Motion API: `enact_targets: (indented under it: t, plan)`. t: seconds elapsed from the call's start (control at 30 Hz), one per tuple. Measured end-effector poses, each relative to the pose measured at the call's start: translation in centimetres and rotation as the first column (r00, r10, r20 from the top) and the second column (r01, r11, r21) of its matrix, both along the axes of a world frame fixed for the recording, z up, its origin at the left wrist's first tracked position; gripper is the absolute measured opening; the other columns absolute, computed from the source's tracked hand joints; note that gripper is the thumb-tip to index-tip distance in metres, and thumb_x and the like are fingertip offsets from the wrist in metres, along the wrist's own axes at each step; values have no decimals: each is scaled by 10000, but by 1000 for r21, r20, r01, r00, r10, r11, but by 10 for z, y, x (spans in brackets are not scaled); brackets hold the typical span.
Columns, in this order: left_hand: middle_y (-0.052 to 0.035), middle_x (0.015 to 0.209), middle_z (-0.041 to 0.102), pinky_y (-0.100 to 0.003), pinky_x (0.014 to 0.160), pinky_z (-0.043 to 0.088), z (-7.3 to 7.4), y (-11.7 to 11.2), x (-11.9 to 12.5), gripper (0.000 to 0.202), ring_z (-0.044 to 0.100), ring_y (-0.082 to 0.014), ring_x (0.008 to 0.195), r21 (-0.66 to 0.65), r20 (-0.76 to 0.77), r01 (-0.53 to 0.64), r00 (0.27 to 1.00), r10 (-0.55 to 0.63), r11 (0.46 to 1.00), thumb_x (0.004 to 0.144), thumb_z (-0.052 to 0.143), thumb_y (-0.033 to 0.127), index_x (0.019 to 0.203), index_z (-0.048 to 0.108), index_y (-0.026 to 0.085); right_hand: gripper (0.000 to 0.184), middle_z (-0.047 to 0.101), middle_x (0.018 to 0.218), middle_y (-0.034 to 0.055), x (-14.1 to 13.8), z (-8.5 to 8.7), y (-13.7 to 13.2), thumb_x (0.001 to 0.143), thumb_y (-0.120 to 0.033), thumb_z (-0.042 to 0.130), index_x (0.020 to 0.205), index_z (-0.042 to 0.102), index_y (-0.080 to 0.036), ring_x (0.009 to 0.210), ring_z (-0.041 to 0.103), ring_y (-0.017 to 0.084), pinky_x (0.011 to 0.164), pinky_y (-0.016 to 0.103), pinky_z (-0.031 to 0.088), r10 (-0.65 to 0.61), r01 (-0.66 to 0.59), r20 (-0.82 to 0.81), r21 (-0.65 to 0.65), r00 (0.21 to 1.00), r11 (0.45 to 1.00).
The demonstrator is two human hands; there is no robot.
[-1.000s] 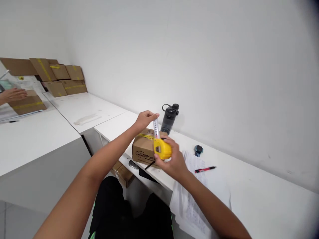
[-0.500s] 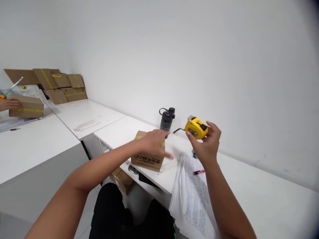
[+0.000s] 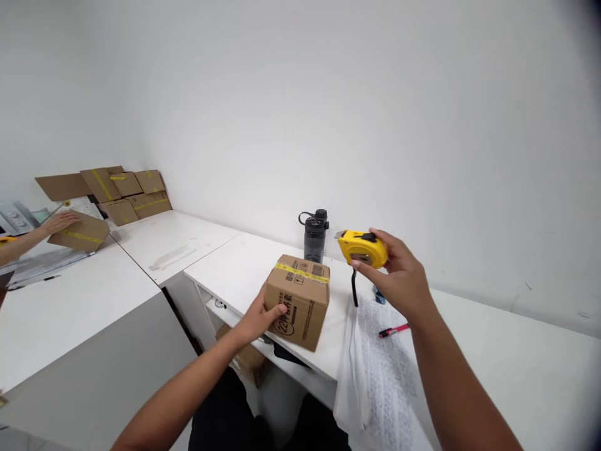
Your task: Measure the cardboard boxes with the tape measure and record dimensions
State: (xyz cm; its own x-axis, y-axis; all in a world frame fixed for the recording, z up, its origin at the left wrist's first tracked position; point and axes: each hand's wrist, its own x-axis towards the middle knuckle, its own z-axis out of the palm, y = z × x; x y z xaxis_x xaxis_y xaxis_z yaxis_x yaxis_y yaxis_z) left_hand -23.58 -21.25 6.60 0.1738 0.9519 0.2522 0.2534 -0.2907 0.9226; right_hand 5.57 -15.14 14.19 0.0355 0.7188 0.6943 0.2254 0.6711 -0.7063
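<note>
My left hand [image 3: 258, 318] grips the near left side of a small cardboard box [image 3: 305, 289], thumb across its printed front. Yellow tape runs over the box's top, and the box is tilted at the desk's front edge. Held up to the right of the box, a yellow tape measure [image 3: 360, 248] is in my right hand [image 3: 399, 266], pinched between thumb and fingers. Its black wrist strap hangs down, and no drawn-out blade shows. Below it lie printed sheets [image 3: 380, 376] with a red pen [image 3: 394, 330] on top.
A dark water bottle [image 3: 314, 237] stands by the wall behind the box. Several taped cardboard boxes [image 3: 150, 203] are stacked at the far left. A co-worker's hand [image 3: 61, 221] holds another box [image 3: 82, 232] there. Under the desk is a brown carton [image 3: 251, 362].
My left hand has moved from above the box to its left side and taken hold; the box is now turned and tilted. The tape measure has shifted slightly left, its strap hanging down.
</note>
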Motion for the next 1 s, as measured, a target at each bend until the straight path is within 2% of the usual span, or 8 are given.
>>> enact_targets:
  t: [0.1,0.17,0.27,0.33,0.43,0.57,0.8,1.0]
  plan:
    - [-145,1576,343,-500,1211,264,-30,-1,11,905,285,-327,1477,54,-95,-97,990,102,994,824,589,653,1542,210,253,630,618,1313,82,-3,2,-6,775,-433,750,1359,554,-302,1124,641,271,961,462,539,69,-62,137,-59,988,996]
    - [-147,1647,154,-535,1230,171,-27,-1,14,991,94,-341,1529,112,-216,-226,945,245,968,799,612,662,1560,134,246,827,675,1191,70,-7,2,-10,766,-441,758,1490,381,-312,1032,671,251,951,468,538,118,-102,172,-96,978,990]
    - [-135,1653,125,-536,1231,118,10,-2,18,920,24,-337,1531,351,-310,-359,827,469,865,815,587,656,1536,217,223,1049,697,1069,38,-13,-1,-13,757,-425,777,1554,105,-308,932,681,218,942,468,534,221,-206,123,-121,967,971]
    - [-112,1540,398,-483,1220,175,47,-3,24,610,218,-305,1485,468,-348,-305,799,490,829,914,456,599,1404,453,236,956,684,1110,45,-16,-4,-13,758,-406,782,1492,178,-311,952,677,209,937,448,532,283,-274,94,-105,954,956]
    - [-63,1171,682,-394,1050,409,99,-3,38,468,577,-246,1148,336,-385,-164,875,295,927,981,316,554,1117,643,248,702,645,1180,57,-20,-9,-15,760,-386,784,1316,363,-303,1045,661,213,932,412,534,311,-305,107,-67,944,950]
    - [-27,796,648,-295,662,452,133,2,50,464,583,-176,738,66,-352,-72,932,90,995,855,529,656,816,598,198,499,602,1222,66,-24,-11,-19,795,-371,746,1194,457,-289,1143,624,238,952,430,530,294,-283,228,-79,928,956]
    - [0,630,525,-272,627,389,136,24,25,489,486,-129,648,-134,-283,1,958,-40,991,767,646,612,599,469,188,466,620,1209,68,-5,-7,-12,807,-421,722,1170,467,-277,1031,648,234,879,443,558,255,-245,349,-74,902,967]
    - [-19,653,561,-307,678,425,100,54,-21,512,508,-152,658,-245,-366,-137,930,39,960,718,660,678,621,506,199,427,681,1166,51,30,3,9,749,-476,768,1108,662,-271,892,656,222,802,413,573,189,-134,376,-166,907,977]
